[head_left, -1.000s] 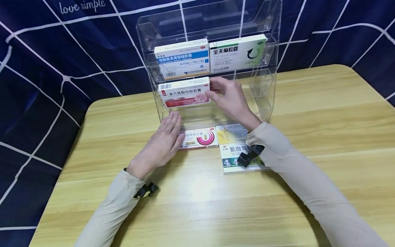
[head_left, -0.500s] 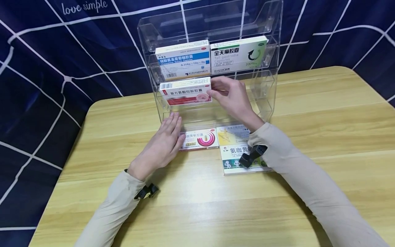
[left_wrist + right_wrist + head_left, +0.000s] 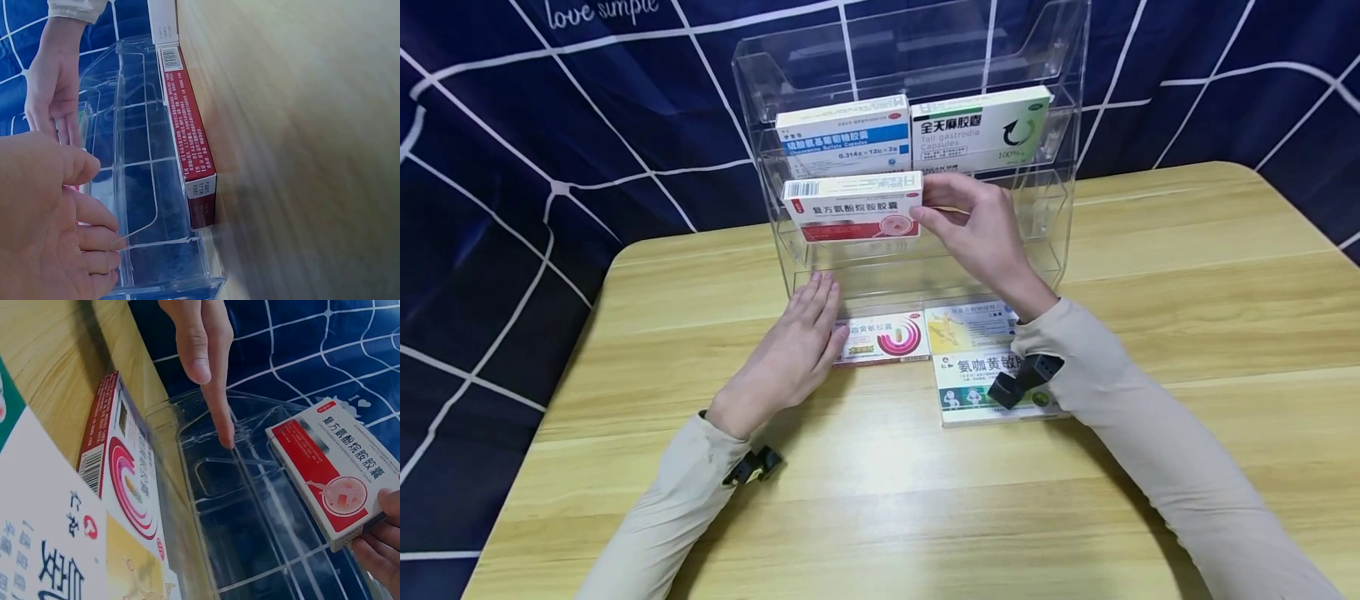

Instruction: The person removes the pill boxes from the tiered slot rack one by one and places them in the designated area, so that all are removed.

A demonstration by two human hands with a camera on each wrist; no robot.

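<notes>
My right hand (image 3: 977, 225) pinches the right end of a red-and-white medicine box (image 3: 857, 218), thumb on its front. The box is held upright before the middle tier of a clear acrylic display rack (image 3: 880, 279) and overlaps the foot of the blue-and-white box (image 3: 846, 142) behind it. In the right wrist view the same medicine box (image 3: 334, 469) is tilted, its front face visible. With straight fingers my left hand (image 3: 786, 354) rests at the rack's lower left corner; contact is hard to tell. It partly covers a pink-ringed box (image 3: 887, 337) lying before the rack.
On the rack's upper tier, a green-and-white box (image 3: 981, 133) stands right of the blue-and-white one. A yellow-and-white box (image 3: 966, 327) and a white-and-green box (image 3: 973, 387) lie on the wooden table (image 3: 865, 500), partly under my right wrist. A dark blue grid cloth (image 3: 647, 108) hangs behind.
My right hand has lifted the red-and-white medicine box upward and slightly right, off its lower position in the middle tier. The left hand has stayed in place.
</notes>
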